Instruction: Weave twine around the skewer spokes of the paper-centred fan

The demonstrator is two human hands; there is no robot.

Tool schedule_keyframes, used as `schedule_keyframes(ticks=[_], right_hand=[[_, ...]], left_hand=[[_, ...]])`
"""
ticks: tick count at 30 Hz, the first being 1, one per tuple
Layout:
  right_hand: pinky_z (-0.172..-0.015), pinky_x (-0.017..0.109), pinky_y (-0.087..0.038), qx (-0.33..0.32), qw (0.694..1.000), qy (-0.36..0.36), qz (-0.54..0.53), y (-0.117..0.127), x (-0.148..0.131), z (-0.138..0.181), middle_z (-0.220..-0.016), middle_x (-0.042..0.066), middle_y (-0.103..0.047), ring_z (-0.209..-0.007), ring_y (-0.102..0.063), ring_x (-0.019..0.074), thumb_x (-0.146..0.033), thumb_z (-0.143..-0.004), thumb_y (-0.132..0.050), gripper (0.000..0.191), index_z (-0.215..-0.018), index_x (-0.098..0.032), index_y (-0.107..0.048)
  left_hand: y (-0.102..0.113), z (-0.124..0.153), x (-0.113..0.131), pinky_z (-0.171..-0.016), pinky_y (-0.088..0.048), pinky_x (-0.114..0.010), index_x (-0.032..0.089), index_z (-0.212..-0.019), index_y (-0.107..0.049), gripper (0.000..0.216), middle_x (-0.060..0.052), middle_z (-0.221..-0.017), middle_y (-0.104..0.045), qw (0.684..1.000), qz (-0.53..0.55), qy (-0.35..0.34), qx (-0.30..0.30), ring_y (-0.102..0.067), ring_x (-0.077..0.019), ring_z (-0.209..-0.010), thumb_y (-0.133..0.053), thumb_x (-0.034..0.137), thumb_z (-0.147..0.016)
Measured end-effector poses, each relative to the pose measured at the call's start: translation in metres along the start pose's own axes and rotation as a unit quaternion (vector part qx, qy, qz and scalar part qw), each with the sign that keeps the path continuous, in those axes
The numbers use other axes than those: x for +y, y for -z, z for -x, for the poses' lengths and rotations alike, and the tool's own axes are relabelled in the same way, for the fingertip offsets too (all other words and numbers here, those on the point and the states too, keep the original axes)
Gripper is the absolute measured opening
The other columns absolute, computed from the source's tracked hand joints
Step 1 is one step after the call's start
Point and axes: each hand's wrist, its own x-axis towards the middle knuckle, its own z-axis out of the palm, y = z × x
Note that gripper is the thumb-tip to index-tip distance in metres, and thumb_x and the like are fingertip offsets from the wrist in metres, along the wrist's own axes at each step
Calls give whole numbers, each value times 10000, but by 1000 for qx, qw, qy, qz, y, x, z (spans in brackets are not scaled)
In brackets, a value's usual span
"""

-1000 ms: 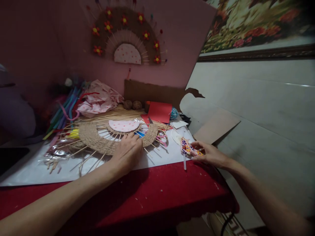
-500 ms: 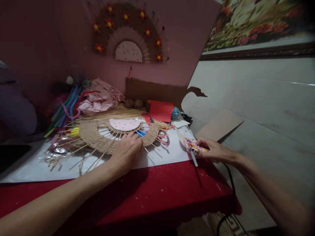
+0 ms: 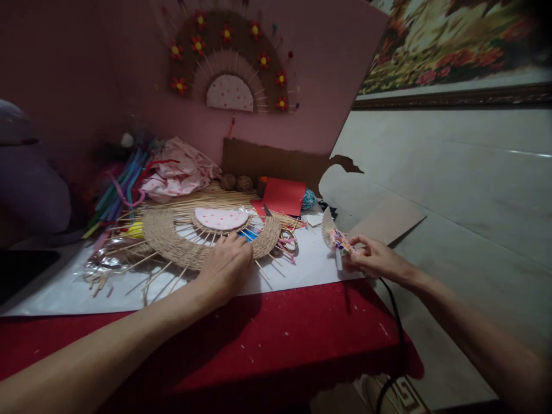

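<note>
A half-round woven piece (image 3: 172,244), twine wound over thin sticks with a pink dotted half circle (image 3: 221,218) at its centre, rests on the white sheet. Curled over its lower right part, my left hand (image 3: 227,261) grips the twine band; the fingertips are partly hidden. To the right, my right hand (image 3: 373,257) is closed around a flower-patterned glue gun (image 3: 342,244) with a whitish stick jutting from it and a black cord hanging below. A pale curved piece (image 3: 328,227) stands against the glue gun's far end.
Scissors (image 3: 288,242) lie right of the weaving. Behind are red sheets (image 3: 284,195), twine balls (image 3: 244,183), crumpled dotted cloth (image 3: 183,169) and pipe cleaners (image 3: 125,184). A flowered half-round piece (image 3: 226,34) hangs on the pink board. The red tablecloth (image 3: 276,339) ends in front.
My right hand has turned the glue gun, so its stick now points more straight down and the pale piece shows more upright. My left hand stays on the weaving; the view has shifted slightly.
</note>
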Motion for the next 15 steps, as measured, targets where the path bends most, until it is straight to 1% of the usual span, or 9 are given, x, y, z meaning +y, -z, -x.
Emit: schedule_keyframes(ticks=[1, 2, 3, 5, 7, 9, 13, 15], right_hand=[[-343, 178, -232, 18, 1000, -12, 15, 1, -1, 1, -538, -47, -551, -366, -392, 71, -341, -669, -584, 335, -931, -200, -430], [-343, 183, -245, 23, 999, -26, 34, 3, -2, 2, -542, -41, -559, -372, -409, 79, -326, -656, -590, 339, -933, -196, -444], [-345, 189, -258, 14, 998, -37, 52, 6, -4, 4, -543, -38, -559, -379, -423, 85, -310, -641, -596, 328, -919, -192, -467], [-369, 201, -298, -44, 995, -35, 78, 12, -6, 6, -571, -30, -564, -420, -457, 95, -276, -611, -609, 271, -851, -188, -519], [-404, 206, -328, -96, 992, -12, 85, 13, -7, 7, -610, -17, -573, -483, -490, 106, -252, -576, -629, 226, -778, -184, -552], [-420, 208, -335, -108, 991, -1, 83, 8, -5, 4, -623, -11, -575, -523, -506, 118, -249, -550, -647, 229, -755, -187, -566], [-433, 211, -333, -106, 992, -11, 74, -7, -3, -2, -641, -4, -570, -545, -503, 123, -244, -529, -654, 238, -735, -184, -551], [-449, 211, -332, -115, 992, -9, 57, -10, -4, -2, -666, -3, -565, -566, -497, 120, -236, -529, -645, 238, -735, -178, -539]], left_hand=[[-1, 0, 0, -686, -350, -334, 152, -705, -584, 165, -76, -771, -591, 1000, 3, 0, 3, -480, -213, -804, -449, 149, -800], [-2, 0, -1, -688, -350, -335, 153, -701, -583, 162, -76, -768, -589, 1000, 6, -1, 6, -479, -213, -803, -452, 145, -797], [-3, 0, -1, -689, -350, -335, 154, -700, -582, 158, -76, -767, -589, 1000, 8, -3, 7, -478, -213, -802, -456, 144, -795], [-4, 0, -2, -686, -349, -335, 156, -701, -581, 149, -75, -765, -589, 1000, 7, -5, 6, -476, -213, -799, -463, 149, -792], [-4, 1, -2, -678, -349, -334, 158, -704, -579, 144, -74, -768, -591, 1000, 0, -7, 1, -475, -215, -798, -465, 157, -793], [-5, 1, -3, -674, -347, -339, 161, -700, -575, 146, -71, -765, -589, 1000, -6, -8, 0, -475, -220, -794, -462, 160, -793], [-5, 3, -3, -685, -347, -348, 163, -710, -573, 134, -69, -766, -588, 1000, 0, -13, 5, -475, -223, -791, -463, 140, -783], [-5, 3, -3, -690, -347, -348, 161, -716, -576, 127, -74, -775, -590, 1000, 5, -12, 5, -475, -223, -799, -468, 126, -773]])
